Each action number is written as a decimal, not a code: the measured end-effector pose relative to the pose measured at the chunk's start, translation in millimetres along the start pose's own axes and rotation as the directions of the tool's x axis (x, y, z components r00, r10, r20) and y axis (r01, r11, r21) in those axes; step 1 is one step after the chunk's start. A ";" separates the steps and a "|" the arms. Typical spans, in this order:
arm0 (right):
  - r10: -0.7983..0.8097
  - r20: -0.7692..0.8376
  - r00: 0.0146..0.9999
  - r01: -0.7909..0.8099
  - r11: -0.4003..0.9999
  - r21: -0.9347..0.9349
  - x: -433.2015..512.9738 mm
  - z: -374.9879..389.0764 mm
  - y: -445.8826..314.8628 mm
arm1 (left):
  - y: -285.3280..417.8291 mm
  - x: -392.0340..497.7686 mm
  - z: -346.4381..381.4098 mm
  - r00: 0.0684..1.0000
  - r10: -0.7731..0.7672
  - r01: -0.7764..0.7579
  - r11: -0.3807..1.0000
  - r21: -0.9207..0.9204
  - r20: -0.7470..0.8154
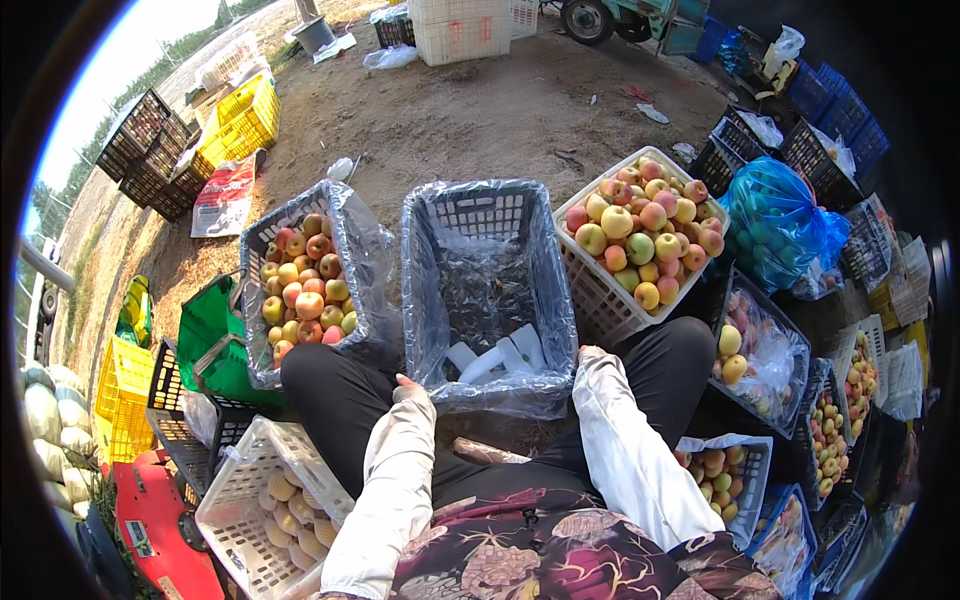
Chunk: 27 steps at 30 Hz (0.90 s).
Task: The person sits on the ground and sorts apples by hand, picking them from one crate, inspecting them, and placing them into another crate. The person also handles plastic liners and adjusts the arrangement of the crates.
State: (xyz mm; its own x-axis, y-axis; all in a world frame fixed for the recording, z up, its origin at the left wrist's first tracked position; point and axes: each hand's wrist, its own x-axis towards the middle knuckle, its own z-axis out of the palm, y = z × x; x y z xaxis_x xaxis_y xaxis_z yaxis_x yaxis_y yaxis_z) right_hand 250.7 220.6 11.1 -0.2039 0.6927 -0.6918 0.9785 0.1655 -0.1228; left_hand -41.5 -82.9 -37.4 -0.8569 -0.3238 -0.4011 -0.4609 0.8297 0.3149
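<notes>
A dark plastic crate (487,196) lined with clear plastic film stands between my knees, with several white foam pieces (499,358) at its near end. My left hand (409,388) is at the crate's near left side and my right hand (591,351) at its near right side. Both lie close against the lined walls; the fingers are mostly hidden, so their grip cannot be told. Left of this crate, a film-lined crate (345,247) holds red and yellow apples (308,305). On the right, a cream crate (600,307) is heaped with apples (616,222).
A green bag (214,337) and a white crate of foam-netted fruit (289,517) are at the left, beside a red object (161,525). To the right are a blue plastic bag (780,221) of fruit and several fruit crates (757,352). White crates (461,34) stand ahead.
</notes>
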 end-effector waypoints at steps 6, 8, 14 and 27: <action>0.005 0.028 1.000 -0.004 1.000 -0.029 -22.5 9.0 8.3 | -69.2 85.4 49.8 0.743 -0.230 0.520 0.790 -0.326 0.629; 0.014 0.035 0.999 -0.012 0.999 -0.048 -30.8 8.2 12.9 | -72.4 90.9 41.1 0.499 -0.157 0.799 0.464 -0.382 0.852; 0.050 0.038 0.998 -0.046 0.994 -0.094 -42.9 5.2 22.4 | -24.9 16.8 -2.4 0.636 -0.254 0.661 0.667 -0.344 0.729; 0.099 0.019 0.995 -0.097 0.993 -0.062 -35.0 -13.0 25.2 | 0.3 -23.7 -49.3 0.977 -0.143 0.179 0.953 -0.245 0.158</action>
State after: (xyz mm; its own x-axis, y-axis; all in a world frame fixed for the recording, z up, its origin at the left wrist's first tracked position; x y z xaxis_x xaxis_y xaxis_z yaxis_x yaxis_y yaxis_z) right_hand 282.1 209.6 41.5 -0.1057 0.6919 -0.7142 0.9901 0.1401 -0.0107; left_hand -32.7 -97.4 14.6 -0.7349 -0.3633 -0.5726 -0.6491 0.6215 0.4387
